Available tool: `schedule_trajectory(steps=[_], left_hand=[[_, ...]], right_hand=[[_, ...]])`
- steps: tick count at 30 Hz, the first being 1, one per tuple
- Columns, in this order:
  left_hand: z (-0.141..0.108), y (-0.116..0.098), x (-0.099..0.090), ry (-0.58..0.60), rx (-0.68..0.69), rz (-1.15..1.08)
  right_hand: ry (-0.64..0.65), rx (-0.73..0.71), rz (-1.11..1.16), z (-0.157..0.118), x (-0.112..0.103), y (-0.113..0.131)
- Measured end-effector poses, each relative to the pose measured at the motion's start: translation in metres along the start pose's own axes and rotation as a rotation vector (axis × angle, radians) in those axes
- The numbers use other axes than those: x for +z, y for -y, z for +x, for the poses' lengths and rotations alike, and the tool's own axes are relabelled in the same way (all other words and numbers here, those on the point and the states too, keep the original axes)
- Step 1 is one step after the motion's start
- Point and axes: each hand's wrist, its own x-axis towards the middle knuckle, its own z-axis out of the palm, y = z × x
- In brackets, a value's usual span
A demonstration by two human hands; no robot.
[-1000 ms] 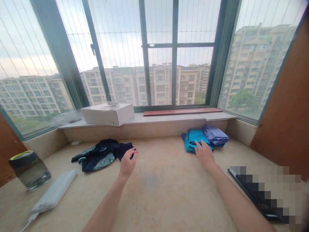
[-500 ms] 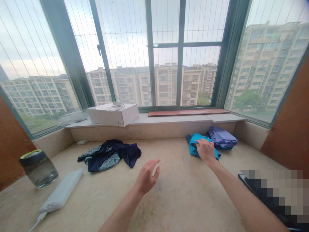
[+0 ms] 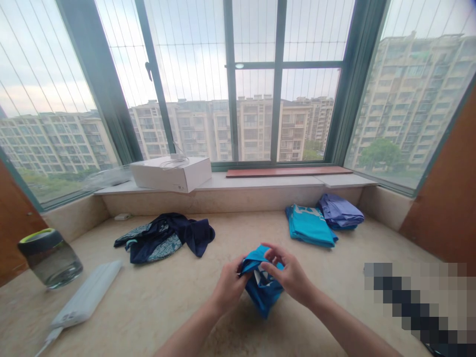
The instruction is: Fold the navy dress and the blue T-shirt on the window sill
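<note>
Now the blue cloth (image 3: 262,290) has left the turquoise stack (image 3: 311,226) at mid-right for lower centre, clamped in the left hand (image 3: 229,281), with the right hand (image 3: 292,276) curled against it, grip unclear, so two-handed handling seems underway.

Soft, overcast daylight came from the windows (image 3: 256,114) behind the white box (image 3: 159,177); the sky (image 3: 189,74) above the box was palest, almost washed out; the buildings (image 3: 253,134) behind the box looked hazy and low in contrast; the stone ledge (image 3: 148,297) in front of the box was evenly lit, with a faint, diffuse shadow beneath the blue cloth (image 3: 265,297); wide-angle distortion stretched the bottle (image 3: 52,265) left of the box; a pixelated patch (image 3: 420,302) covered the area far to the box's front right.
</note>
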Motion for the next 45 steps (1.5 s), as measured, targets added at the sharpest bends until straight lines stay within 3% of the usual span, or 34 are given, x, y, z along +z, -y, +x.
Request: schedule_trajectory(steps=[4,6,8,14,16,19,22,25,28,29,31,34,37,40,43,45], left_hand=[[0.005,0.000,-0.003,-0.176,-0.060,-0.156],[0.006,0.003,-0.004,-0.235,-0.131,-0.283],[0.005,0.004,-0.005,-0.251,-0.185,-0.360],[-0.007,0.003,-0.004,-0.214,-0.206,-0.324],[-0.011,0.002,0.000,-0.136,-0.267,-0.336],[-0.015,-0.004,0.004,0.083,-0.302,-0.427],[-0.015,-0.013,0.002,0.182,-0.301,-0.476],[-0.013,-0.017,0.000,0.137,-0.320,-0.509],[-0.010,-0.014,0.000,0.082,-0.332,-0.602],[-0.009,-0.013,0.001,0.079,-0.333,-0.610],[-0.009,-0.011,0.004,0.110,-0.332,-0.592],[-0.011,-0.009,0.008,0.198,-0.295,-0.535],[-0.010,-0.003,0.009,0.228,-0.244,-0.485],[-0.004,0.004,0.003,0.070,-0.263,-0.555],[0.005,0.004,-0.013,-0.247,-0.278,-0.731],[0.011,0.001,-0.026,-0.442,-0.212,-0.826]], right_hand=[[-0.043,-0.362,-0.289,-0.013,-0.014,0.001],[0.005,-0.546,-0.431,-0.022,-0.015,0.004],[0.075,-0.615,-0.528,-0.027,-0.012,0.008],[0.154,-0.445,-0.616,-0.027,-0.006,0.004],[0.124,-0.363,-0.622,-0.025,-0.006,-0.003],[0.075,-0.258,-0.562,-0.020,-0.011,-0.016],[-0.019,-0.129,-0.395,-0.011,-0.025,-0.027],[-0.203,0.017,-0.270,-0.001,-0.039,-0.031],[-0.388,-0.055,-0.313,-0.002,-0.040,-0.023],[-0.371,-0.122,-0.317,-0.005,-0.036,-0.017],[-0.173,-0.222,-0.277,-0.013,-0.024,-0.005],[0.149,-0.192,-0.213,-0.025,-0.002,0.008],[0.191,-0.114,-0.244,-0.026,0.007,0.008],[0.106,-0.110,-0.292,-0.018,-0.007,-0.001],[-0.183,-0.058,-0.327,-0.005,-0.038,-0.012],[-0.389,0.017,-0.341,0.006,-0.059,-0.019]])
